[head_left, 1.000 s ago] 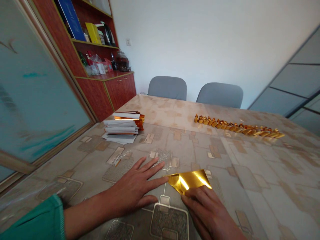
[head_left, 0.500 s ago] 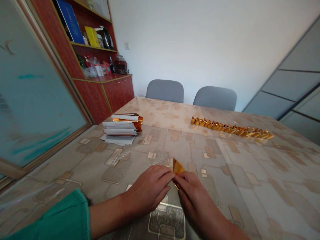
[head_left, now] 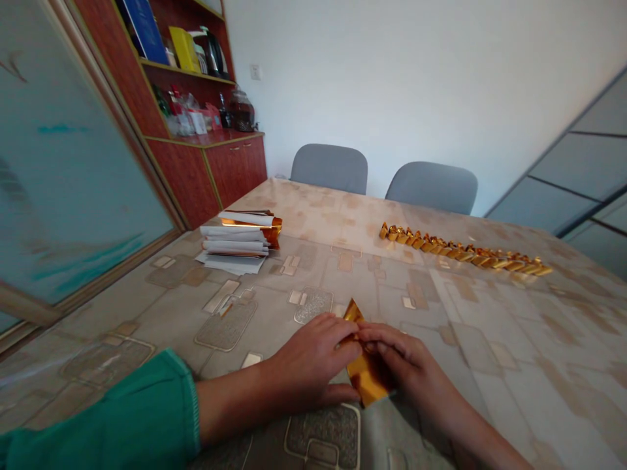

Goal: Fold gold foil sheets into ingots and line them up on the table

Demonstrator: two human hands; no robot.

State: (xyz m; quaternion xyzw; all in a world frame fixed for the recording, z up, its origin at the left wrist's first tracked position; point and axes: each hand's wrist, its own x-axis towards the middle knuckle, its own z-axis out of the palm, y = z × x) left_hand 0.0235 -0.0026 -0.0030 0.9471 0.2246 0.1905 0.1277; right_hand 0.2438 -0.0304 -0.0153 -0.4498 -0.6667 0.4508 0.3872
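A folded piece of gold foil paper (head_left: 365, 375) stands between my two hands on the patterned table (head_left: 494, 365). My left hand (head_left: 308, 362) has its fingers curled against the paper's left side. My right hand (head_left: 409, 365) pinches the paper from the right. The fingertips of both hands meet at the top fold. A small gold corner sticks up above the fingers.
A stack of white and gold sheets (head_left: 240, 240) lies at the left of the table. A long row of several folded gold pieces (head_left: 463, 251) runs across the far right. Two grey chairs (head_left: 382, 176) stand behind the table, a red cabinet (head_left: 210, 163) at the left.
A second ago the gold sheet lay flat under my right hand with my left hand spread open beside it. Both hands have since closed on it and folded it narrower.
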